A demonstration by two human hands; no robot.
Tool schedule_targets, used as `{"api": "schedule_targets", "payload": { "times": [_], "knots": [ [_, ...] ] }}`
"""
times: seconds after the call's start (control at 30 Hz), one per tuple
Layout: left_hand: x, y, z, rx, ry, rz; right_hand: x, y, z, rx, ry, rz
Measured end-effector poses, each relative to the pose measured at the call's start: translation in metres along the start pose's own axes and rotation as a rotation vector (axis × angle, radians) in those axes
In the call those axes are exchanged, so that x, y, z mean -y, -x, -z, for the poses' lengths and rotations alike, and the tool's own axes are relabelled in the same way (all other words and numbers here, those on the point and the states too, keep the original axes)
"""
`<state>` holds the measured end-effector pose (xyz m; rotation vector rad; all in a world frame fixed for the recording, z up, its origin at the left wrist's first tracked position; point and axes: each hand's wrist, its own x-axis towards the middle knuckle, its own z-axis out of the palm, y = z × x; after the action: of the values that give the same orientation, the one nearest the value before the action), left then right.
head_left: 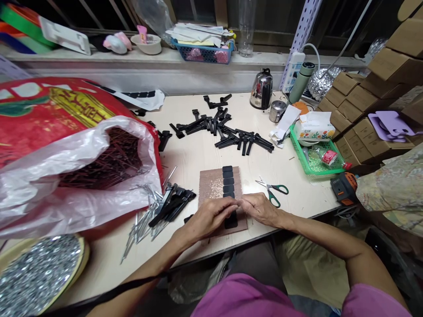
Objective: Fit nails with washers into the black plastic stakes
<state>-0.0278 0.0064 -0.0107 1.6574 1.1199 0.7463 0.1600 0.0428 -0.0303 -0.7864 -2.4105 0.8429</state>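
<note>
Our left hand (211, 216) and right hand (261, 209) meet fingertips together, directly over a column of black rectangular pads (228, 185) on a wooden board (211, 189); any pinched item is hidden.

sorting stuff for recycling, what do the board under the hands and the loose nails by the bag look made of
The board looks like wood, probably plywood or pressed board: matte brown, with a pale speckled patch that could be dust or glue. The loose nails look like bare steel, with bright silvery shanks and no visible paint.
</note>
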Motion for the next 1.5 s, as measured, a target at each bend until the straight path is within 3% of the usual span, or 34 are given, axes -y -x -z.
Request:
{"api": "schedule_targets", "payload": {
  "times": [0.1, 0.2, 0.3, 0.47, 0.6, 0.67, 0.8, 0.87, 0.97, 1.07, 1.17, 1.23, 1.33, 1.37, 1.5],
  "knots": [
    [0.003, -0.003, -0.006, -0.15, 0.11, 0.082, 0.005, -0.001, 0.002, -0.044, -0.195, -0.315],
    [0.003, -0.01, -0.009, -0.292, 0.413, 0.199, 0.006, -0.006, 0.003, -0.198, -0.352, -0.357],
    [0.002, -0.02, -0.012, -0.478, 0.628, 0.191, 0.005, -0.015, -0.007, -0.245, -0.588, -0.332],
    [-0.001, -0.026, -0.018, -0.621, 0.668, 0.189, 0.007, -0.028, -0.027, -0.227, -0.928, -0.367],
    [-0.001, -0.027, -0.02, -0.668, 0.675, 0.183, 0.012, -0.03, -0.025, -0.058, -1.117, -0.498],
    [0.005, -0.029, -0.018, -0.684, 0.655, 0.166, 0.008, -0.029, -0.018, -0.063, -0.924, -0.475],
    [0.027, -0.024, -0.01, -0.569, 0.418, 0.215, -0.016, -0.026, 0.0, -0.226, -0.024, -0.27],
    [0.043, -0.016, -0.006, -0.533, 0.175, 0.207, -0.033, -0.028, 0.007, -0.171, 0.381, -0.218],
    [0.069, 0.002, -0.007, -0.498, -0.224, 0.092, -0.056, -0.041, 0.013, 0.033, 0.712, -0.18],
    [0.09, 0.016, -0.015, -0.434, -0.456, 0.003, -0.07, -0.056, 0.015, 0.149, 0.862, -0.134],
    [0.103, 0.022, -0.023, -0.422, -0.54, -0.012, -0.069, -0.048, 0.008, 0.214, 0.911, -0.056],
    [0.107, 0.022, -0.026, -0.458, -0.549, -0.015, -0.063, -0.031, 0.001, 0.275, 0.866, 0.16],
    [0.107, 0.022, -0.028, -0.513, -0.529, -0.018, -0.059, -0.015, -0.003, 0.327, 0.748, 0.601],
    [0.107, 0.022, -0.029, -0.521, -0.523, -0.016, -0.061, -0.016, -0.002, 0.314, 0.738, 0.632],
    [0.105, 0.023, -0.029, -0.517, -0.531, 0.004, -0.074, -0.038, 0.004, 0.203, 0.817, 0.268]
  ]
}}
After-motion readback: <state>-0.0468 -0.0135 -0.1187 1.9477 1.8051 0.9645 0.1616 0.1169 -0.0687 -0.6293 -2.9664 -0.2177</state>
